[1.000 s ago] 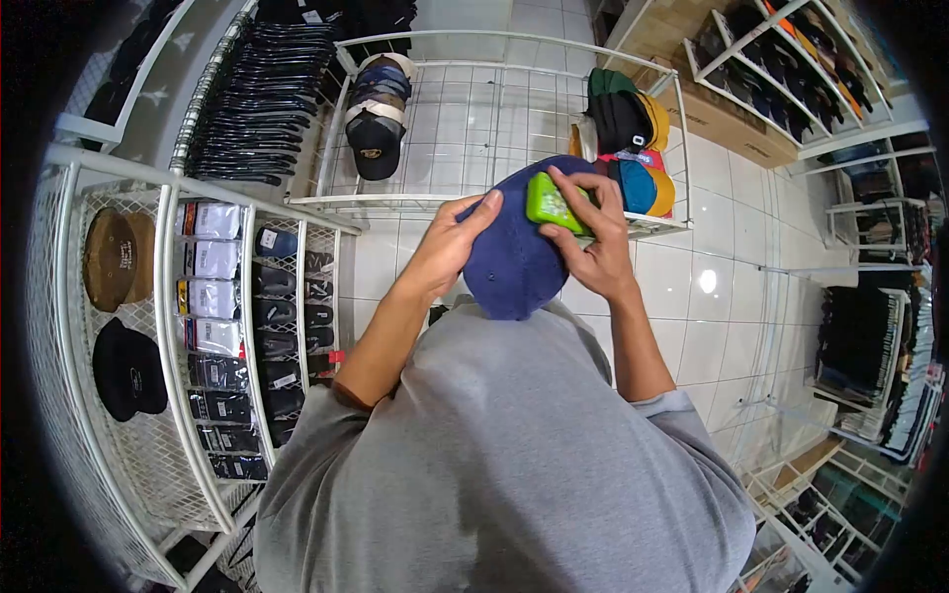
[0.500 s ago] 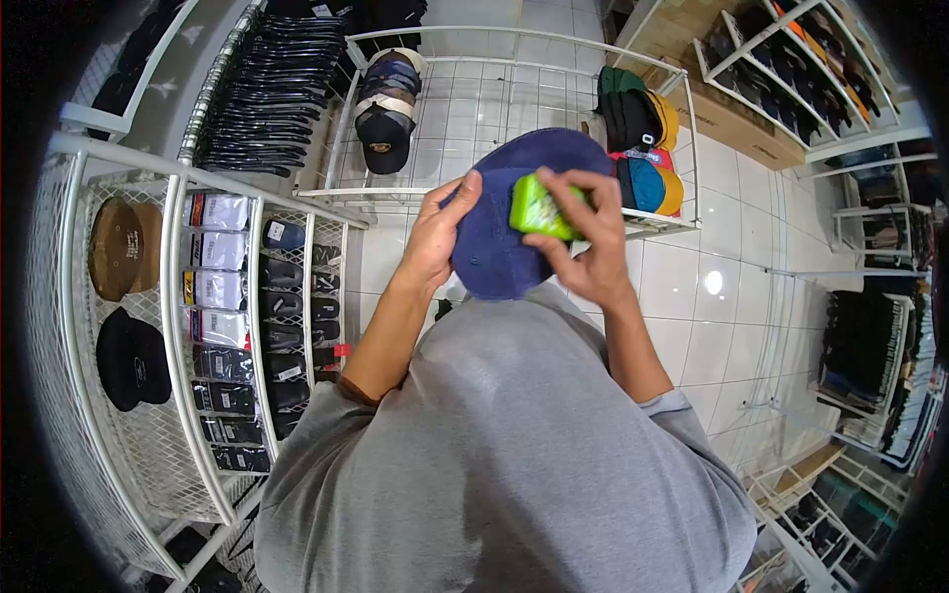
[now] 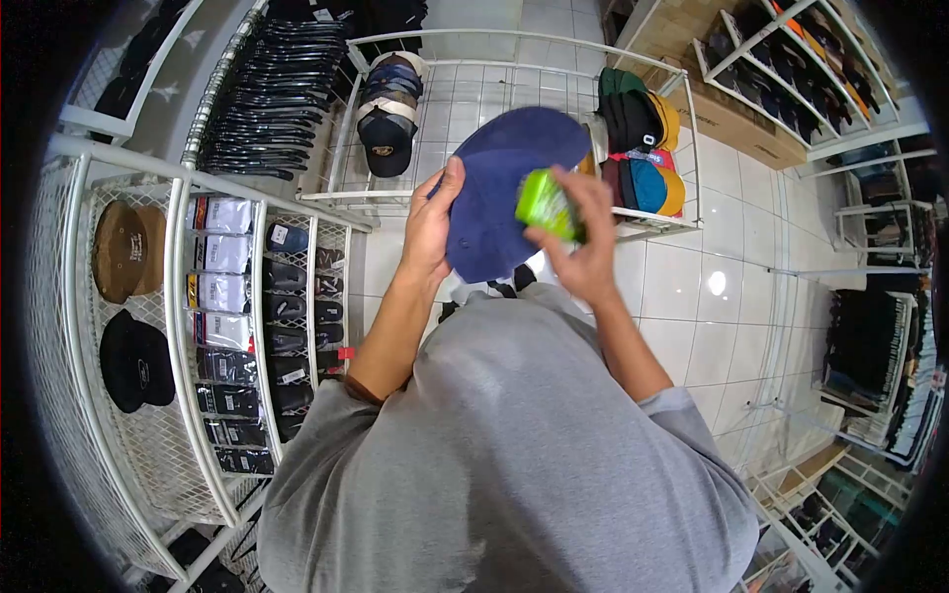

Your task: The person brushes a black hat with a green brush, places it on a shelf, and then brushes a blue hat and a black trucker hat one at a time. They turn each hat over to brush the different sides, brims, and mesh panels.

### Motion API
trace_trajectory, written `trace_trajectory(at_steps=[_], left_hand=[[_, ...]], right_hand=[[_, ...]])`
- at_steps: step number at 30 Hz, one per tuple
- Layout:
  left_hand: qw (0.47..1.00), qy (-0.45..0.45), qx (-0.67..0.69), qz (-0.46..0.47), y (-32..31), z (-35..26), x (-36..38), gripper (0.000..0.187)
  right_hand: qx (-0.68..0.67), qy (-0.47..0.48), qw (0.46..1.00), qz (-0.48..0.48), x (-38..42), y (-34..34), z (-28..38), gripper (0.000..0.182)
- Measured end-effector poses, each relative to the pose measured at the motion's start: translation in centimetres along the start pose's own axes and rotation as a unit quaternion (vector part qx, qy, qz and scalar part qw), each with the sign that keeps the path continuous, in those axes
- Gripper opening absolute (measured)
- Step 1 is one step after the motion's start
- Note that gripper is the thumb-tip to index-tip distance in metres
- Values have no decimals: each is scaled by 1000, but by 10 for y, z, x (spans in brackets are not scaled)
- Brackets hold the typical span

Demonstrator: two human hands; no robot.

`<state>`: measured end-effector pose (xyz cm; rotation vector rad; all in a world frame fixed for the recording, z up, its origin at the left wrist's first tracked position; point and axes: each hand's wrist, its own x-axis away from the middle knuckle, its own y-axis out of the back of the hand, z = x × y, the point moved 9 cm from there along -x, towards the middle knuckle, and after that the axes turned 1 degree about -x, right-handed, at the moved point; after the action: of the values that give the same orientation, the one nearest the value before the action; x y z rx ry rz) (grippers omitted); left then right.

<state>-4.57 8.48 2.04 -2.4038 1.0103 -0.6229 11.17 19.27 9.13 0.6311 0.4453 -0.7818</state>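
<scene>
A dark blue cap (image 3: 484, 212) is held up in front of my chest, its curved brim toward the top right. My left hand (image 3: 429, 229) grips the cap's left side, thumb on the near face and the fingers hidden behind the cloth. In my right hand (image 3: 585, 242) is a bright green, block-shaped tool (image 3: 540, 204), pinched between thumb and fingers. The tool overlaps the cap's right side in this view. The right fingers are slightly blurred, and I cannot tell exactly what kind of tool this is.
A white wire display table (image 3: 514, 61) stands ahead, with caps (image 3: 388, 114) stacked at its left and colourful caps (image 3: 647, 193) at its right. To the left, a white mesh rack (image 3: 183, 326) holds hats and packaged goods. Black hangers (image 3: 267, 94) line a rail; clothes racks (image 3: 870, 346) stand right.
The cap has shifted up and left and tilted a little with my left hand. My right hand and the green tool now sit nearer the cap's right edge.
</scene>
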Motion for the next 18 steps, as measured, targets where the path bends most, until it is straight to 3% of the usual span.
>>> trace_trajectory(at_steps=[3, 5, 6, 9, 11, 12, 14, 15, 17, 18], left_hand=[[1000, -5, 20, -20, 4, -6, 1, 47], [999, -16, 20, -33, 16, -2, -5, 49], [999, -24, 18, -43, 19, -4, -5, 50], [999, 13, 28, -11, 9, 2, -2, 49], [997, 42, 56, 16, 1, 11, 2, 46], [993, 71, 83, 41, -6, 18, 5, 44], [990, 87, 89, 64, -15, 23, 9, 42], [988, 120, 19, 98, -14, 30, 12, 41], [963, 149, -107, 199, -14, 32, 15, 38], [962, 152, -106, 201, -11, 31, 11, 38]], right_hand=[[-49, -3, 998, 49, 22, -13, 17, 60], [-38, -19, 990, 135, 31, -22, 7, 63], [-40, -19, 990, 133, 29, -18, 5, 63], [-41, 3, 999, 7, 3, 19, -10, 63], [-146, -88, 985, -37, -7, 34, -60, 70], [-287, -181, 940, -37, -6, 31, -81, 72], [-404, -251, 879, -34, -3, 31, -94, 70], [-403, -251, 880, -35, -5, 39, -96, 70], [-289, -146, 945, 47, -13, 49, -77, 66], [-286, -149, 945, 45, -17, 52, -72, 66]])
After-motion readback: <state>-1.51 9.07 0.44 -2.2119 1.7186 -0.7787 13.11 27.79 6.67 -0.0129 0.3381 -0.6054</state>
